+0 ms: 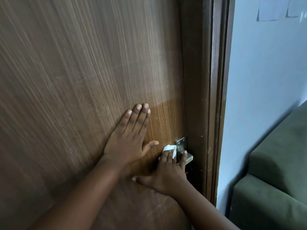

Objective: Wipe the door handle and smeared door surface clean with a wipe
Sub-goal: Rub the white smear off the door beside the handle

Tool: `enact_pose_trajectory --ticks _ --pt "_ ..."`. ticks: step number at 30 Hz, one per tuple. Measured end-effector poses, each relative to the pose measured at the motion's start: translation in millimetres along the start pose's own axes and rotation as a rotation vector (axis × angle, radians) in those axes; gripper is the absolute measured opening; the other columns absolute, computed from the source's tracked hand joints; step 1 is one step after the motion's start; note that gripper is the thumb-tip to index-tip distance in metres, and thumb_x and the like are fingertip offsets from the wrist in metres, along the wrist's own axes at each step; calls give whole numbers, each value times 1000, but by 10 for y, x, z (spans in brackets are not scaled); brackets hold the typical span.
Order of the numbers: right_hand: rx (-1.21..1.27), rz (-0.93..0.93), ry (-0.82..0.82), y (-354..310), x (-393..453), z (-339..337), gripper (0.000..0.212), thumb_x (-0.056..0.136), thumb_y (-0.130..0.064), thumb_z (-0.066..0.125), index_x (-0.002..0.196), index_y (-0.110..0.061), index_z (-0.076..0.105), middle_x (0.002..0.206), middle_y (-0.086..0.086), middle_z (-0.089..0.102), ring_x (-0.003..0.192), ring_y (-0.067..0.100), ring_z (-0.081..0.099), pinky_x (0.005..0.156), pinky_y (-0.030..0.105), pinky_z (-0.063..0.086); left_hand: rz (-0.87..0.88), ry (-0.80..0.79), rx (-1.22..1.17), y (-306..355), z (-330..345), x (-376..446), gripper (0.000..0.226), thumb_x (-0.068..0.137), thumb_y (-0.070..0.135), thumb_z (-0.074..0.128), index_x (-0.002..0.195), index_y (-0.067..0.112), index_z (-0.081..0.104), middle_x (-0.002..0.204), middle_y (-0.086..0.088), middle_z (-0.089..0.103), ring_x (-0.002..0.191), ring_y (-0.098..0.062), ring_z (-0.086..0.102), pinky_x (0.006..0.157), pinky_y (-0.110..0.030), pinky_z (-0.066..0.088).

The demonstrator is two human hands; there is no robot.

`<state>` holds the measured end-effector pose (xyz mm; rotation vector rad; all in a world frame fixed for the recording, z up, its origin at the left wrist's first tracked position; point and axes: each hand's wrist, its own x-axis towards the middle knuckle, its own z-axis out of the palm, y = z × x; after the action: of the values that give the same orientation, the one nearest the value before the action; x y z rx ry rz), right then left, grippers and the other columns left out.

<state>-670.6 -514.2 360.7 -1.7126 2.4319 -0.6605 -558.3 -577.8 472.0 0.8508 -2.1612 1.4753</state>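
Note:
A brown wood-grain door [83, 72] fills most of the view. Its metal handle [188, 158] and plate sit at the door's right edge. My right hand [167, 175] presses a white wipe [169, 148] flat against the door just left of the handle plate, with the little finger lying over the handle lever. My left hand [129, 136] rests flat on the door to the left, fingers spread and pointing up, holding nothing. Faint pale smears show on the door below my right hand.
A dark brown door frame [214, 97] runs down the right of the door. Beyond it is a pale wall [265, 72] with papers stuck near the top. A dark green sofa [274, 180] stands at the lower right.

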Motion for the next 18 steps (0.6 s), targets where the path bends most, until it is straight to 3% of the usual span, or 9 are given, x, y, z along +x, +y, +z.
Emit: enact_pose_trajectory --ticks 4,6,8,10,11,12,14,15,18 --pt "211 206 -241 -224 169 -77 152 37 -103 20 143 4 -6 155 26 6 144 32 -1 97 55 -31 4 -14 -3 0 -18 6 91 94 68 9 152 -3 11 161 -19 10 149 -31 9 119 -45 13" --pt "253 239 -379 -268 238 -136 143 42 -98 29 146 -3 5 154 26 10 143 36 5 107 56 -19 1 -19 4 -6 -26 10 91 94 68 10 152 -3 12 161 -19 11 148 -31 11 119 -44 14" --pt "387 163 -523 -251 329 -294 106 57 -87 45 140 -22 38 147 20 35 135 34 32 114 51 16 8 -19 6 -13 -32 15 91 94 68 11 152 -3 12 161 -19 10 148 -31 11 119 -44 13" --pt "563 81 -559 -260 331 -394 68 69 -66 61 125 -27 57 131 11 56 118 26 52 104 44 40 14 -20 1 -19 -45 17 91 94 69 12 152 -2 12 160 -18 9 148 -30 10 119 -43 12" --pt "621 113 -513 -284 306 -364 70 68 -60 64 126 -22 55 132 13 55 121 27 49 106 44 38 13 -21 2 -21 -50 15 91 94 69 13 152 -2 12 160 -18 10 148 -30 10 119 -43 12" --pt "654 182 -442 -335 245 -281 85 66 -57 65 137 -15 43 142 19 43 132 32 37 112 47 28 10 -23 2 -16 -54 11 91 94 69 13 152 -2 13 160 -18 11 148 -31 11 119 -43 12" --pt "696 264 -314 -550 22 -36 112 65 -48 56 146 -4 -7 155 23 -6 142 39 -4 116 48 2 5 -24 -5 -7 -47 4 91 94 69 13 152 -2 14 160 -18 11 148 -31 11 119 -43 12" --pt "727 248 -254 -659 -115 92 113 64 -44 51 142 -8 -21 154 19 -20 141 40 -12 116 48 -1 5 -22 -11 -5 -41 2 91 94 68 12 152 -2 13 160 -18 11 148 -31 11 119 -44 11" --pt "684 163 -1 -736 -343 421 105 63 -37 50 137 -28 -24 156 12 -13 142 35 -6 113 50 7 10 -3 -2 -11 -29 3 91 95 68 11 152 -3 12 160 -19 10 148 -31 10 119 -44 11"
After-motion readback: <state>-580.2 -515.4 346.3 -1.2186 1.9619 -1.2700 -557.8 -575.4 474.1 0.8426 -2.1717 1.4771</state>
